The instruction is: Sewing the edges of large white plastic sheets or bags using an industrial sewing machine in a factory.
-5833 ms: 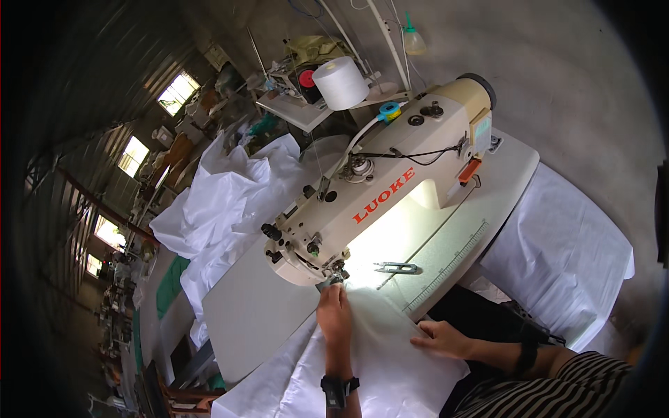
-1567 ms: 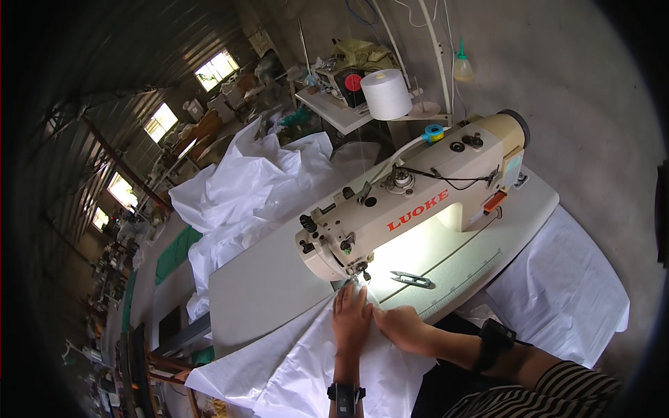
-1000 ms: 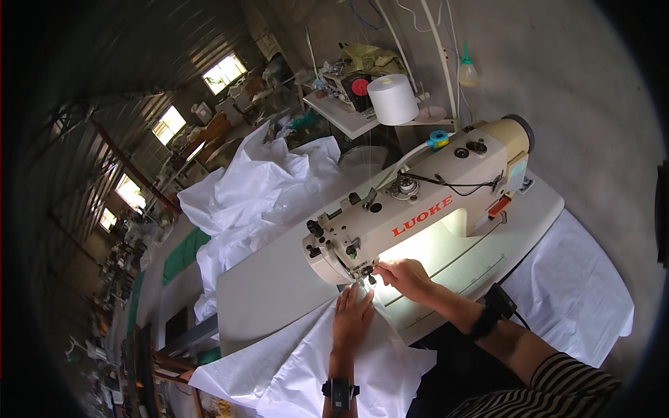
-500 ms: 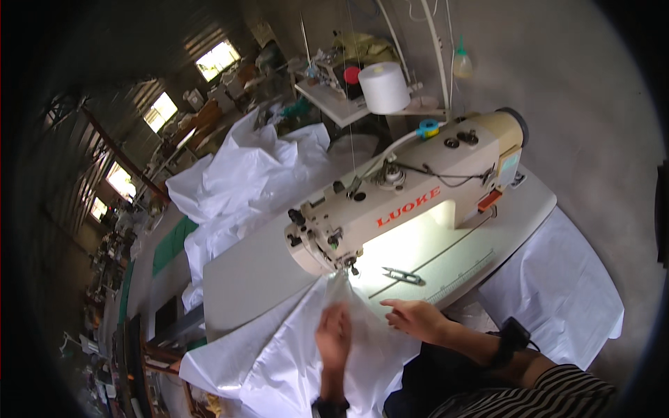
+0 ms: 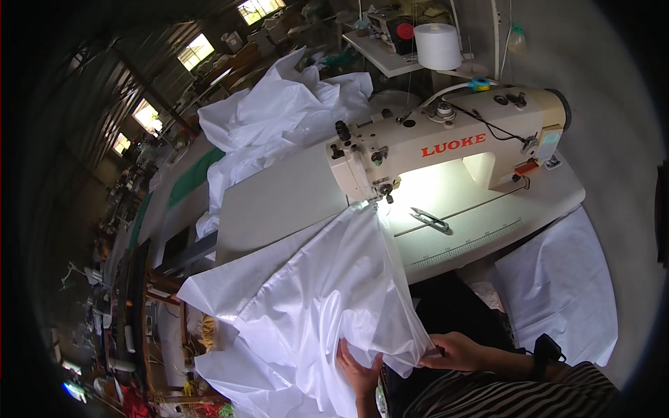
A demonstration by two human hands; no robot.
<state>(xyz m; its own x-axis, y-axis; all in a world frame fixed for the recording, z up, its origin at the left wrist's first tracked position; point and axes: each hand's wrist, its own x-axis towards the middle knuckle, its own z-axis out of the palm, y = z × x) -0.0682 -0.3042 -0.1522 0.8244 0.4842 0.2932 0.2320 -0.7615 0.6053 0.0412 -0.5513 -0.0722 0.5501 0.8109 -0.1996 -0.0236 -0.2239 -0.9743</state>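
A glossy white sheet (image 5: 306, 292) hangs from the needle area of a white sewing machine (image 5: 390, 166), over the front edge and down toward me. My left hand (image 5: 359, 376) grips its lower part, fingers and thumb curled on the folds. Off to the right, my right hand (image 5: 456, 351) pinches the sheet's right edge. That edge runs taut up to the presser foot (image 5: 376, 203), where the sheet's top corner is. Small thread snips (image 5: 430, 219) lie on the machine bed, right of the needle, apart from both hands.
More white sheeting (image 5: 279, 104) is heaped behind the machine at the left. Another white piece (image 5: 557, 285) hangs below the table's right end. A white thread cone (image 5: 437, 47) stands at the back. The machine's lamp lights the grey-white tabletop (image 5: 279, 191).
Both hands have moved down, away from the needle, and now hold the sheet lower. The right hand was off the cloth before. The sheet is drawn tighter, and the view has shifted.
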